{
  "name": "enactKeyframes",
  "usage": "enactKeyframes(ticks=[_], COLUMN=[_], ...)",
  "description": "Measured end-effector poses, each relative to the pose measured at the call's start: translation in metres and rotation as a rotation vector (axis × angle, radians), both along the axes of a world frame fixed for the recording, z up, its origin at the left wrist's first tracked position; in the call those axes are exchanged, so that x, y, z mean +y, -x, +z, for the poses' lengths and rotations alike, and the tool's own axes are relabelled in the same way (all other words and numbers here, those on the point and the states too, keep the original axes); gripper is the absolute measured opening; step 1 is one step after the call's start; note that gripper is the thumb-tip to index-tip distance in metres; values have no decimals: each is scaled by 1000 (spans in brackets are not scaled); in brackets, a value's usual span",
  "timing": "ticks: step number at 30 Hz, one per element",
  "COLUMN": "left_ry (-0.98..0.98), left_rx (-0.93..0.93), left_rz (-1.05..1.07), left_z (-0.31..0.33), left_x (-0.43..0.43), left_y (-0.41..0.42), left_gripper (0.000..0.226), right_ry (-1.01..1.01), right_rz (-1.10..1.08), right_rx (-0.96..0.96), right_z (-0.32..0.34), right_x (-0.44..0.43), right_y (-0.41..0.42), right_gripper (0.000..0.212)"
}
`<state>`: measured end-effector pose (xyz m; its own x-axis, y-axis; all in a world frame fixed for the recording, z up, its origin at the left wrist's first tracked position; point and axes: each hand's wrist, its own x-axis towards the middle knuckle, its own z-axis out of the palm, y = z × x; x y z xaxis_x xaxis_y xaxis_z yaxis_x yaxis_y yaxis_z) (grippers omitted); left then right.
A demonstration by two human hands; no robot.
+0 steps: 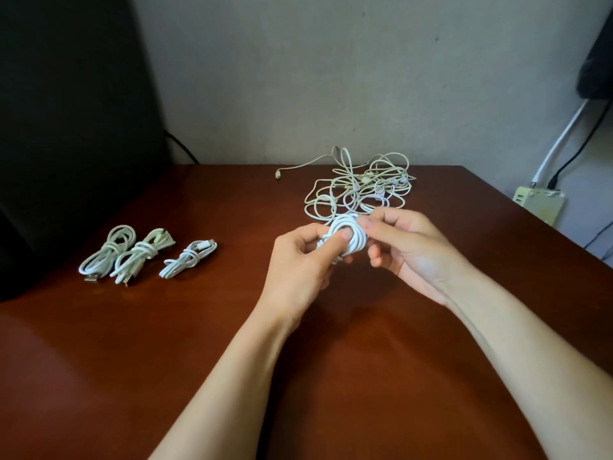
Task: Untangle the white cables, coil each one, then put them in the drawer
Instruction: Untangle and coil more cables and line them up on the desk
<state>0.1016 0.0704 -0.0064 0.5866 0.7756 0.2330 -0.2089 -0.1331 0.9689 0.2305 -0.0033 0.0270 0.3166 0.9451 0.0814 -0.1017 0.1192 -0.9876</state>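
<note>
A white cable coil (346,227) hangs above the brown table between my hands. My left hand (303,260) grips its lower left side, thumb pressed across the loops. My right hand (401,242) pinches the coil's upper right edge with thumb and forefinger. Behind them a tangle of white cables (361,184) lies near the table's back edge, one plug end trailing left. Three coiled white cables lie side by side at the left: one (107,249), a second (144,254) and a third (188,257). No drawer is in view.
The brown table (232,327) meets a pale wall at the back. A large dark object (66,127) stands at the left edge. A power strip (539,202) with plugged-in cords sits beyond the table's right edge.
</note>
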Motion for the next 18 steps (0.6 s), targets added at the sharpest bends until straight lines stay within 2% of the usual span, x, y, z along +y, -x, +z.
enactKeyframes(ticks=[3, 8, 14, 18], left_ry=[-8, 12, 59, 164], left_rx=[30, 32, 34, -2], left_rz=[29, 67, -65, -174], left_z=[-4, -6, -1, 0], left_x=[3, 2, -1, 0], left_y=[-1, -3, -3, -6], left_gripper=[19, 18, 24, 30], right_ry=[-15, -24, -47, -46], right_rz=[-73, -117, -17, -166], right_rx=[-84, -121, -152, -246], right_z=[-4, -10, -7, -8], right_x=[2, 5, 3, 4], right_y=[1, 1, -3, -10], right_gripper=[20, 16, 22, 24])
